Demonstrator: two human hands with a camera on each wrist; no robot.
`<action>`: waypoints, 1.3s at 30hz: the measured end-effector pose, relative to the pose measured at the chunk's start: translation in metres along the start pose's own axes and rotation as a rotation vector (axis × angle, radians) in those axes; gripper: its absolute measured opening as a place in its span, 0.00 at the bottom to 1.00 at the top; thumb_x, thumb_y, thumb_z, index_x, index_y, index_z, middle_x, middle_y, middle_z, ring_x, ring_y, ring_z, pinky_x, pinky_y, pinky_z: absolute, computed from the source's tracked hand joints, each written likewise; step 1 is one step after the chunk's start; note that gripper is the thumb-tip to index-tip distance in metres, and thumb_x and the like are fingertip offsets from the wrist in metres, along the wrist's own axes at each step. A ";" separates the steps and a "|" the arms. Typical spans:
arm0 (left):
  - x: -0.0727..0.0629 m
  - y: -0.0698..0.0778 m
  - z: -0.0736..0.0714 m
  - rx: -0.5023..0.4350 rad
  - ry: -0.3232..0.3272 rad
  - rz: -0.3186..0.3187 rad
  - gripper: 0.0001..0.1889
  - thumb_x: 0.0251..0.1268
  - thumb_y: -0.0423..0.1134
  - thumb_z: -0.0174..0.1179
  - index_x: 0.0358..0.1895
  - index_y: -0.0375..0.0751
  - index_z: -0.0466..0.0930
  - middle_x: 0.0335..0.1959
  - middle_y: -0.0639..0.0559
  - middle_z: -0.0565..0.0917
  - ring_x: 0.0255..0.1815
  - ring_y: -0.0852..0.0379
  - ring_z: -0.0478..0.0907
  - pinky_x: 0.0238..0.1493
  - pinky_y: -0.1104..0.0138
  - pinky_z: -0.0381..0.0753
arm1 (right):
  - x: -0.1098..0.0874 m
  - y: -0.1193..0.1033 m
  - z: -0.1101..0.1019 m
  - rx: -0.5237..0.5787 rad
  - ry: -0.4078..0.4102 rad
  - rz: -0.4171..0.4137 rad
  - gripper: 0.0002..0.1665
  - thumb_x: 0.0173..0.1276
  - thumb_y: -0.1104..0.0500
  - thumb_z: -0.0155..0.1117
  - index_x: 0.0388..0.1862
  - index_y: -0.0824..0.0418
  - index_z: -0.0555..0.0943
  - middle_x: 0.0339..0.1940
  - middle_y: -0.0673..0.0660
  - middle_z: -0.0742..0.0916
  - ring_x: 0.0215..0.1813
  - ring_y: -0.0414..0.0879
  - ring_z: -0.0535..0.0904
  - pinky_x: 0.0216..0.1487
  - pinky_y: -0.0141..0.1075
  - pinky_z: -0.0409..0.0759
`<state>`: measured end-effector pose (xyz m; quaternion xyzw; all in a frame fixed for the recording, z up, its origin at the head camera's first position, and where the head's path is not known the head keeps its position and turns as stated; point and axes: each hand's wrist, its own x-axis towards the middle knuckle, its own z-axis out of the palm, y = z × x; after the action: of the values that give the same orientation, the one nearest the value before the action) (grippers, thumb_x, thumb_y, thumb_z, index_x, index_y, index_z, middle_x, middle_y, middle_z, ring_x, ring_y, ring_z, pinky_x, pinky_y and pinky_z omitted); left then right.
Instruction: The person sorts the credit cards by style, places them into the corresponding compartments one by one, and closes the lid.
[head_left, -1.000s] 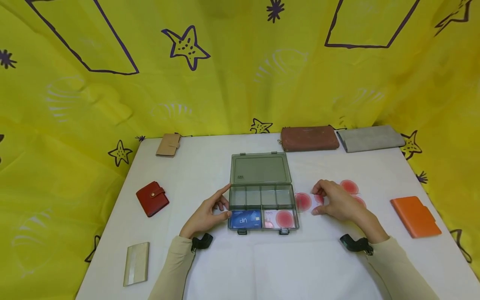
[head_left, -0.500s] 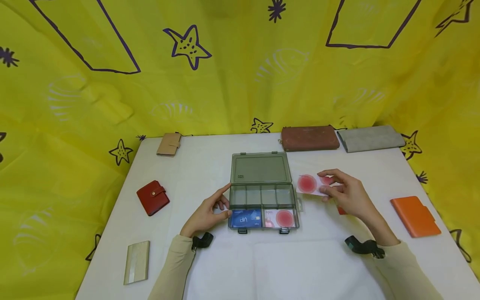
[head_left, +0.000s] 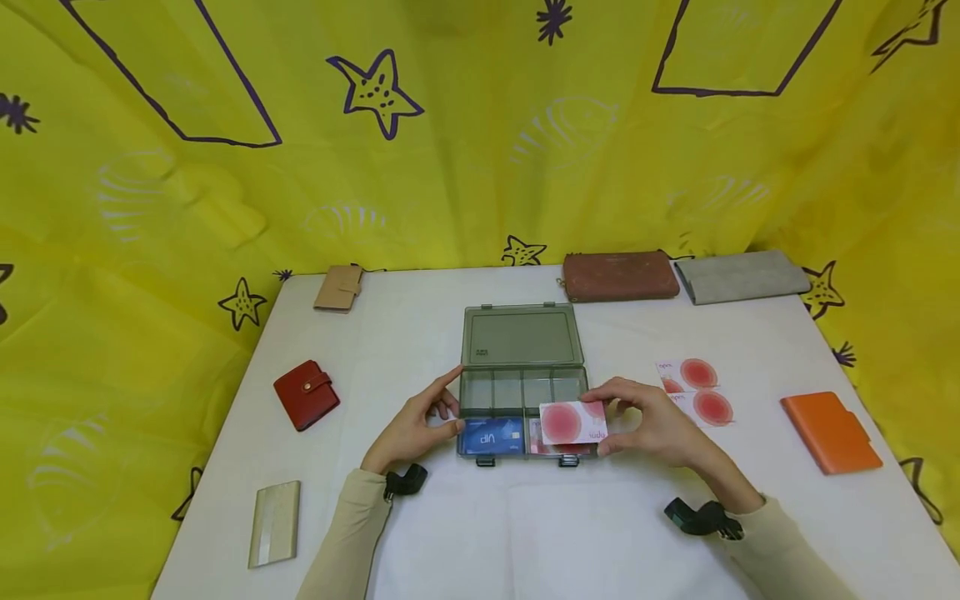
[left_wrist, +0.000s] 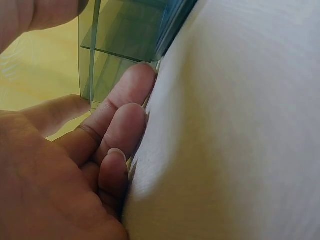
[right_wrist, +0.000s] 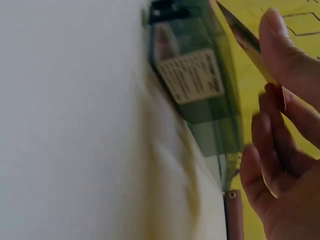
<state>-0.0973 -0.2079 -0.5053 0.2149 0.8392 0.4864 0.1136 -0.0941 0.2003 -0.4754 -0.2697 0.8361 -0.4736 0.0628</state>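
Note:
A green see-through divided box (head_left: 522,337) stands with its lid folded back. In its front left compartment lies a blue card (head_left: 491,437) marked VIP; a pink card (head_left: 534,442) lies in the front right one, partly covered. Over that compartment my right hand (head_left: 663,425) pinches a white business card with a red circle (head_left: 562,423) by its right end, thumb at the near edge; the right wrist view shows this card (right_wrist: 243,37) edge-on, above the box rim. My left hand (head_left: 412,429) rests against the box's left side, its fingertips (left_wrist: 137,82) at the wall near the tabletop.
Two more red-circle cards (head_left: 712,408) lie right of the box. Around the white table are an orange holder (head_left: 832,433), a brown wallet (head_left: 618,277), a grey wallet (head_left: 742,277), a red wallet (head_left: 306,396), a tan holder (head_left: 337,288) and a beige holder (head_left: 273,523).
My right hand picked up the red-circle card from beside the box, lifted it, and carried it left over the front right compartment. The left hand has stayed at the box's side.

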 end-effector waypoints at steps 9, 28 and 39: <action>0.000 -0.001 0.002 -0.007 0.001 -0.012 0.45 0.68 0.36 0.69 0.86 0.48 0.58 0.44 0.49 0.83 0.42 0.56 0.75 0.47 0.66 0.74 | 0.002 0.002 -0.001 -0.210 0.025 -0.075 0.46 0.42 0.52 0.93 0.64 0.55 0.86 0.70 0.61 0.79 0.70 0.50 0.73 0.59 0.50 0.81; -0.001 0.001 0.001 -0.003 0.005 -0.009 0.45 0.69 0.35 0.68 0.86 0.47 0.57 0.44 0.50 0.83 0.41 0.58 0.75 0.47 0.67 0.74 | -0.010 0.083 -0.142 -0.445 -0.073 0.332 0.35 0.58 0.54 0.86 0.62 0.65 0.85 0.58 0.69 0.84 0.58 0.65 0.79 0.62 0.64 0.74; 0.000 -0.002 0.002 -0.001 0.004 -0.019 0.45 0.68 0.35 0.69 0.86 0.49 0.57 0.44 0.51 0.82 0.41 0.58 0.75 0.48 0.67 0.74 | -0.007 0.086 -0.145 -0.404 -0.114 0.402 0.27 0.58 0.54 0.85 0.49 0.64 0.81 0.45 0.58 0.85 0.49 0.54 0.78 0.49 0.30 0.74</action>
<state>-0.0967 -0.2074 -0.5077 0.2060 0.8412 0.4861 0.1168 -0.1746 0.3488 -0.4689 -0.1319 0.9452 -0.2598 0.1470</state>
